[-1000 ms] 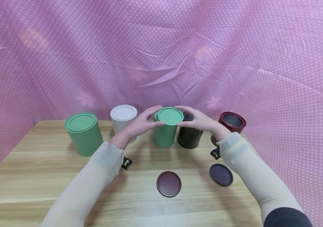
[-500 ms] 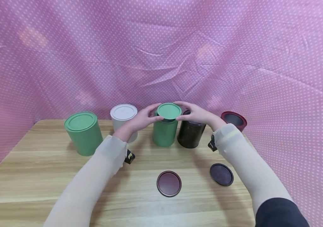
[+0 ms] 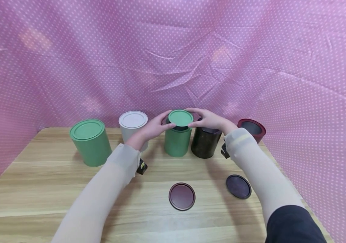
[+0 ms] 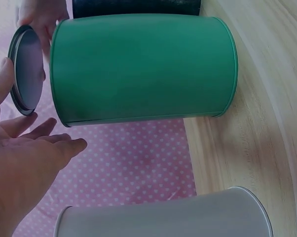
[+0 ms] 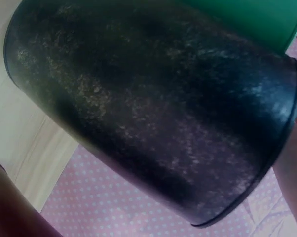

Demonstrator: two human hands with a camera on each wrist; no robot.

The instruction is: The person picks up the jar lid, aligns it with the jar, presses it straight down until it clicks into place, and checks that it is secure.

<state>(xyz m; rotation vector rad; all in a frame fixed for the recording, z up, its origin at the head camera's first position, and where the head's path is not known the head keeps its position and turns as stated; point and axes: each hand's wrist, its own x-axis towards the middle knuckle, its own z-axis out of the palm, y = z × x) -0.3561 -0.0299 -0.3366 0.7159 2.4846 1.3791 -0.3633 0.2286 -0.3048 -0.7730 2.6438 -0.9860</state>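
In the head view a round green lid [image 3: 180,118] is held level just above a green can [image 3: 177,143], whose dark opening shows beneath it. My left hand [image 3: 153,129] grips the lid's left edge between thumb and fingers. From the other side my right hand [image 3: 211,120] pinches its right edge, the arm passing over a black can [image 3: 204,145]. The left wrist view shows the lid [image 4: 29,71] edge-on, with a gap between it and the can's rim. Mostly the black can [image 5: 153,108] fills the right wrist view, hiding part of my right hand.
A lidded white can [image 3: 131,128] and another lidded green can [image 3: 91,148] stand to the left. At the right is a dark red can [image 3: 253,130] without its lid. A dark red lid [image 3: 182,196] and a black lid [image 3: 238,186] lie on the wooden table [image 3: 39,189].
Both hands have raised the green lid off the green can, which keeps its place on the table. A dark gap has appeared between lid and can.
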